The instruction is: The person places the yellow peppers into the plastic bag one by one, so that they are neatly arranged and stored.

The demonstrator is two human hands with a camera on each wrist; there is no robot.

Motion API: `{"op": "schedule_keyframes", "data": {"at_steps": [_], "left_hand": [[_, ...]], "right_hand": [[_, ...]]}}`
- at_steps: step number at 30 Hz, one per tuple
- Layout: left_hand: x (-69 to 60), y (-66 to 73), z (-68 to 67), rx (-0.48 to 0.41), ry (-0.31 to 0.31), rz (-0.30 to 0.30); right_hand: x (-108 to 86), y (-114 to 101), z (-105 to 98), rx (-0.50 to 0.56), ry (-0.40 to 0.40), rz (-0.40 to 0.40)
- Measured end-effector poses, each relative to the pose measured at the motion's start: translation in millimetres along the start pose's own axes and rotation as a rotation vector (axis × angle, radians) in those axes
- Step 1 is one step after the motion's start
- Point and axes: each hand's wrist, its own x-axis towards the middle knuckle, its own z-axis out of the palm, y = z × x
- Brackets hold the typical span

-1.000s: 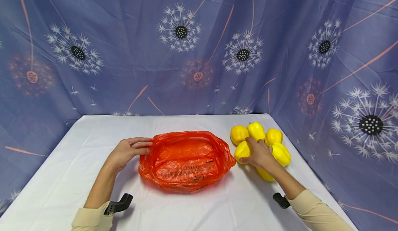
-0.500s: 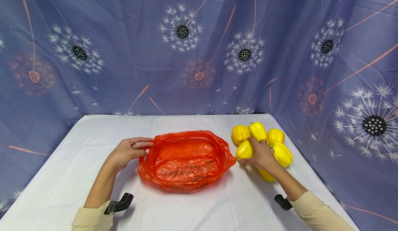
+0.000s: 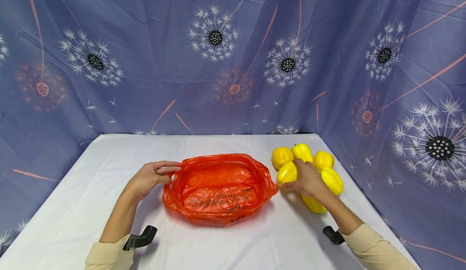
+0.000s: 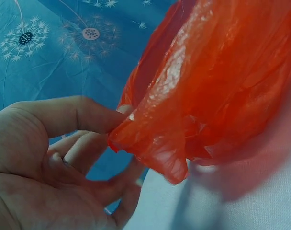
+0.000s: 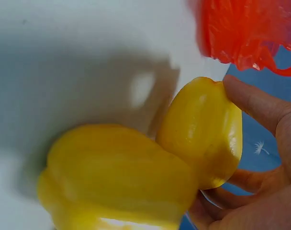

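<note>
A red plastic bag (image 3: 218,181) lies with its mouth spread wide in the middle of the table, dark print on its inside. My left hand (image 3: 147,178) pinches its left rim between thumb and fingers; the left wrist view shows the red film (image 4: 155,139) at the fingertips. On the right, my right hand (image 3: 310,180) grips a yellow bell pepper (image 3: 287,174), thumb at one end and fingers behind it. Beside it in the right wrist view is a larger-looking yellow bell pepper (image 5: 112,172), not held. The right hand partly covers the peppers under and behind it.
Several more yellow bell peppers cluster around the right hand, among them one at the back (image 3: 302,152), one on the right (image 3: 332,181) and one in front (image 3: 314,205). A white cloth (image 3: 120,152) covers the table. A blue dandelion-print curtain (image 3: 153,60) closes off the back and sides.
The bell pepper in my right hand sits slightly higher than a second ago. My left hand stays at the bag's rim. The head view has shifted a little.
</note>
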Motion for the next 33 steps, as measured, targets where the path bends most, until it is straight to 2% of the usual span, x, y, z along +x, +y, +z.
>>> {"op": "schedule_keyframes", "data": {"at_steps": [10, 18, 26, 33], "left_hand": [[-1.7, -1.5, -2.6, -0.027, -0.003, 0.004], [-2.9, -2.5, -3.2, -0.071, 0.0, -0.002], [-3.6, -0.8, -3.2, -0.092, -0.004, 0.011], [-3.0, 0.8, -1.7, -0.108, 0.014, -0.002]], "right_hand": [[9.0, -18.3, -20.9, -0.041, 0.034, -0.043], [16.8, -37.8, -26.8, -0.029, 0.086, -0.103], [23.4, -68.5, -29.2, 0.008, 0.092, -0.134], [26.3, -100.7, -25.8, 0.041, 0.055, -0.186]]}}
